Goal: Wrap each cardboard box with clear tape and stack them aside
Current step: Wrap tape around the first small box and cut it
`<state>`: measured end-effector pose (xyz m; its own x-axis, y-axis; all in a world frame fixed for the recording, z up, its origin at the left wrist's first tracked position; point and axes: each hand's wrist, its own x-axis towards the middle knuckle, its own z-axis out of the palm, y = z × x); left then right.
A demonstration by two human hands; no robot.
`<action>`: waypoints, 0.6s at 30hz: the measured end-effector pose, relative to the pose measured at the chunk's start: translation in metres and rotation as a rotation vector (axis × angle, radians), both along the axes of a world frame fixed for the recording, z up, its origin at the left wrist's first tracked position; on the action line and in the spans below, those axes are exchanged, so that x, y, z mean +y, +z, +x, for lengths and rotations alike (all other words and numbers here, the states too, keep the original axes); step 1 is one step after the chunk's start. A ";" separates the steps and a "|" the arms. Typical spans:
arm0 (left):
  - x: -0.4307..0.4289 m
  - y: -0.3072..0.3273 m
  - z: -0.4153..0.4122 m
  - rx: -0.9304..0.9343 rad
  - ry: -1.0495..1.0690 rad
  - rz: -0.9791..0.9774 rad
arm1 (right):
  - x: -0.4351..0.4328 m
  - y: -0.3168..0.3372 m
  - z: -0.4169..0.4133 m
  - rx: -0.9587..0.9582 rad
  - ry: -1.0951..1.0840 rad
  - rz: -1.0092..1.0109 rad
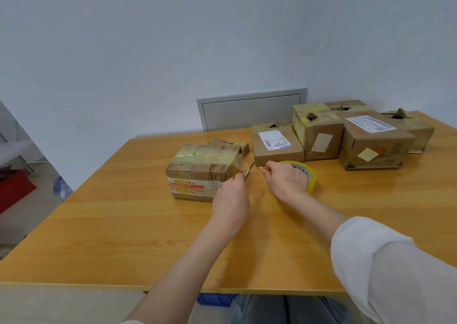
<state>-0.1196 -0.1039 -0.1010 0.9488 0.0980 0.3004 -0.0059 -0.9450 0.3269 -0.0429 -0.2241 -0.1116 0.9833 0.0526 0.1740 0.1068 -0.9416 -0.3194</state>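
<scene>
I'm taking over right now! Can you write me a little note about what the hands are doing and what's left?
Left hand: grips a small blade, tip at the tape strip.
Right hand: on the roll, pinching the strip.
Box: in front, tape across its top; the strip joins it to the roll.
Other boxes: back right on the table, side by side, some with yellowish tape.
Done: this box looks wrapped.
Left: cut the strip, smooth the end, move the box aside, check the others.
</scene>
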 end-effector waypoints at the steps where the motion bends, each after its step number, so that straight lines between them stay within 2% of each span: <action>1: 0.000 0.000 0.001 0.011 -0.002 0.005 | 0.000 0.000 0.000 -0.003 0.001 -0.003; 8: -0.005 0.001 0.008 0.085 0.022 0.049 | 0.000 0.000 -0.002 -0.016 -0.003 -0.018; 18: -0.004 -0.001 0.003 0.050 0.037 0.023 | 0.000 0.000 -0.001 -0.018 -0.006 0.000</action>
<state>-0.1162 -0.1077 -0.1015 0.9585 0.1271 0.2551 0.0454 -0.9517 0.3038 -0.0443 -0.2239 -0.1118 0.9803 0.0468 0.1918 0.1071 -0.9421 -0.3177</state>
